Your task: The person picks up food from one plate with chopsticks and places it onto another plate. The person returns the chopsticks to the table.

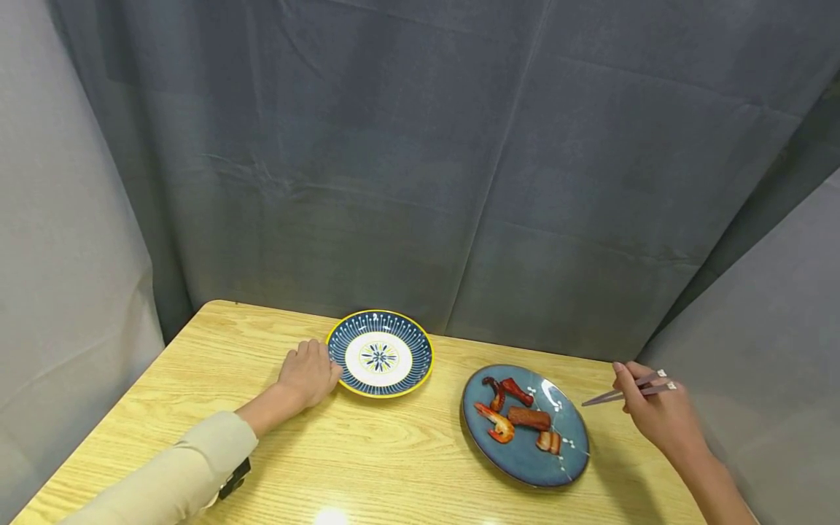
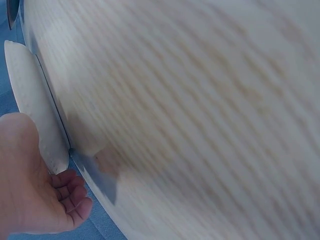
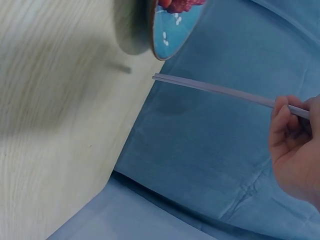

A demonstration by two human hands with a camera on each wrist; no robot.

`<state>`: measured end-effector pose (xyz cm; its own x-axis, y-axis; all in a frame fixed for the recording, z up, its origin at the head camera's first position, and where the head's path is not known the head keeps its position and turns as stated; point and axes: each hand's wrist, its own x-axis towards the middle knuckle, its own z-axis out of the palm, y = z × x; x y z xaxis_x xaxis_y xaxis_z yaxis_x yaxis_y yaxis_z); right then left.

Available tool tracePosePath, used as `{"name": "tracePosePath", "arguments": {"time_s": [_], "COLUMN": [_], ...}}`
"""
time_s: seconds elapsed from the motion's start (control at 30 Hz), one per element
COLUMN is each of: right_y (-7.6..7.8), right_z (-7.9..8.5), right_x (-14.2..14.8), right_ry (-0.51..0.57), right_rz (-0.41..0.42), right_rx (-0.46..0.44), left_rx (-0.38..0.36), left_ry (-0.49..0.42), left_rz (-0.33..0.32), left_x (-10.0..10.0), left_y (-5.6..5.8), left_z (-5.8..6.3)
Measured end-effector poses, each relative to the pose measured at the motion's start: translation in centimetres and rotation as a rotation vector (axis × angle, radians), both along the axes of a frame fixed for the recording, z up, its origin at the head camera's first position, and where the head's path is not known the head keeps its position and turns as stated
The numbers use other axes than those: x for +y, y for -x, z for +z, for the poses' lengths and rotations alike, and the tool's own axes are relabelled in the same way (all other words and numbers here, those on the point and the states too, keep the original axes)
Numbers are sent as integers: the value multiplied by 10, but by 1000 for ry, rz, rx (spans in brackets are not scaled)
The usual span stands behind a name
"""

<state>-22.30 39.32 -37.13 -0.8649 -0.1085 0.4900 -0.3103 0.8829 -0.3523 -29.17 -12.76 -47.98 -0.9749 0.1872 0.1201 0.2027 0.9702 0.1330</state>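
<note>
My left hand [image 1: 311, 373] grips the left rim of a round blue-and-white patterned plate [image 1: 420, 357] with a yellow edge. Its fingers [image 2: 75, 197] are curled at the rim in the left wrist view, where the plate's pale outer side [image 2: 37, 95] shows. A pair of chopsticks [image 1: 617, 396] is held in my right hand [image 1: 666, 415], tips close together and pointing left. Those tips hover just beside a blue-grey plate [image 1: 518, 463]. On it lie a shrimp [image 1: 500, 426], a brown meat piece [image 1: 529, 418], a striped pork-like piece [image 1: 548, 442], a red piece [image 1: 517, 391] and a dark curled piece [image 1: 496, 394].
Both plates are on a light wood table [image 1: 394, 452], the patterned one farther back and left. A dark grey curtain [image 1: 367, 182] hangs behind the table's back edge. Paler cloth [image 1: 72, 219] hangs at the left, with more on the right side.
</note>
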Motion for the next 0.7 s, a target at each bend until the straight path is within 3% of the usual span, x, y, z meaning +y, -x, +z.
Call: {"name": "tracePosePath", "arguments": {"time_s": [0.2, 0.7], "right_y": [1, 0], "right_z": [-8, -18], "right_x": [1, 6], "right_ry": [-43, 9], "right_rz": [5, 6], "right_rx": [-3, -87], "left_rx": [4, 8], "left_ry": [5, 18], "left_rz": [-3, -5], "left_x": [0, 0], "left_y": [0, 0], "left_z": [0, 0]}}
